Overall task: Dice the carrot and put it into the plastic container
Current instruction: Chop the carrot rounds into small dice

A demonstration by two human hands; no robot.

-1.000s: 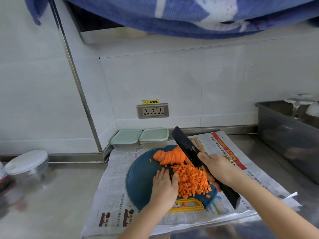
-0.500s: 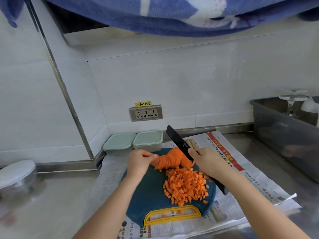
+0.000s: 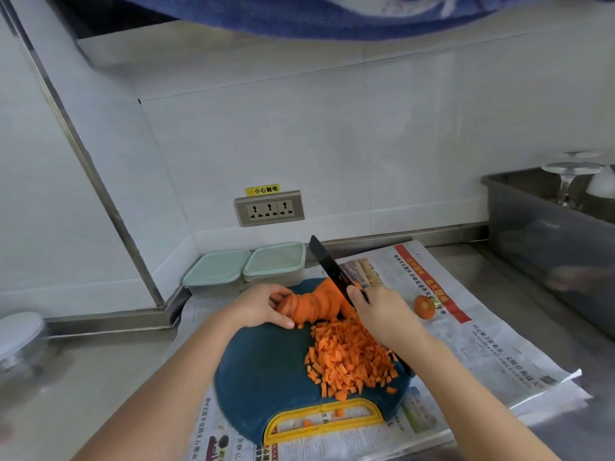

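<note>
Covering the steel counter (image 3: 100, 371), newspaper (image 3: 482, 331) meets white-tiled wall (image 3: 366, 144).

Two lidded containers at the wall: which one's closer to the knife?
The right container, right beside the knife tip; the left container lies beyond it.

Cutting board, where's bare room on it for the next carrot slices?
The cutting board is bare on its left half, between the left hand above, the diced pile to the right and the yellow handle below. Its far right is crowded: sliced carrot, knife, right hand.
</note>
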